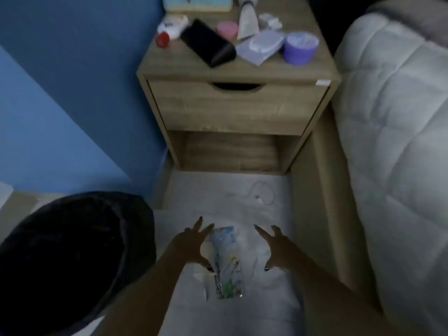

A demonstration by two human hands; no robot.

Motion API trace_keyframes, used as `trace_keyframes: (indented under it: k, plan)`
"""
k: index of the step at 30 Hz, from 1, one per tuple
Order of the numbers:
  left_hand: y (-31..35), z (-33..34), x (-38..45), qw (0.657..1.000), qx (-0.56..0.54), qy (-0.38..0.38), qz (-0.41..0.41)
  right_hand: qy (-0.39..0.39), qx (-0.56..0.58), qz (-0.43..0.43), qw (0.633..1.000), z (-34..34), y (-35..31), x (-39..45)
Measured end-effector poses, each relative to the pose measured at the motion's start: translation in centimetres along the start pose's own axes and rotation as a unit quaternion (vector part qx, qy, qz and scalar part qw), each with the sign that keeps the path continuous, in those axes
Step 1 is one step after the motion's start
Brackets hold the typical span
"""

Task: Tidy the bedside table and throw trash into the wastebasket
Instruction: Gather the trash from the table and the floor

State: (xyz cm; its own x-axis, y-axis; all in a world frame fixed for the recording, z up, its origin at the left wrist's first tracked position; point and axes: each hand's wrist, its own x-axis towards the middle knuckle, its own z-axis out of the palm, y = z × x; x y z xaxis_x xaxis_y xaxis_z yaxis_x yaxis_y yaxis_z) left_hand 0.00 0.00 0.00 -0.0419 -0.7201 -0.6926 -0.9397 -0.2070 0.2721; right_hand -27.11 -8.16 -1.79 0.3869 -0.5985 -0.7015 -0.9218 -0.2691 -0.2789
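Observation:
A crumpled blue-and-white wrapper (226, 263) lies on the pale floor in front of the wooden bedside table (238, 107). My left hand (191, 246) hovers just left of the wrapper, fingers spread, thumb tip near its edge. My right hand (275, 248) is spread open to its right, apart from it. The black-lined wastebasket (70, 258) stands at the lower left. On the tabletop lie a black case (208, 43), a wipes pack (261, 46), a purple jar (301, 47), a pink lid (227, 30), a white tube (247, 21) and a red-capped white bottle (169, 27).
A blue wall (72, 93) runs along the left. A bed with a white quilt (397, 117) fills the right side. A thin white cable (261, 195) lies on the floor near the table's base. A light box (197, 2) sits at the table's back edge.

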Motion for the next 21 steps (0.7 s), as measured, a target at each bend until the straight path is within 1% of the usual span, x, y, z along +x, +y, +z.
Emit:
trace_keyframes:
  k: [2,6,10,13,17,21]
  plan:
    - [-0.2,1.8,1.1,0.998,0.043,-0.029,0.032,-0.028,-0.042,-0.012,0.999,1.7,0.4,1.1]
    - [-0.6,4.9,2.2,0.987,0.137,-0.015,0.084,-0.023,-0.098,-0.006,0.995,4.5,0.3,3.0]
    - [-1.4,6.2,2.8,0.981,0.18,-0.008,0.066,-0.008,-0.131,-0.008,0.991,6.0,0.4,4.0]
    - [-1.2,6.4,3.1,0.983,0.176,-0.011,0.043,-0.002,-0.152,-0.04,0.988,6.4,1.1,4.4]
    - [-1.1,5.2,3.3,0.989,0.148,-0.005,0.027,-0.028,-0.117,-0.053,0.991,5.6,1.9,4.0]
    - [0.2,1.4,0.5,0.996,0.088,0.013,0.022,0.021,-0.103,-0.042,0.994,1.2,1.4,0.2]
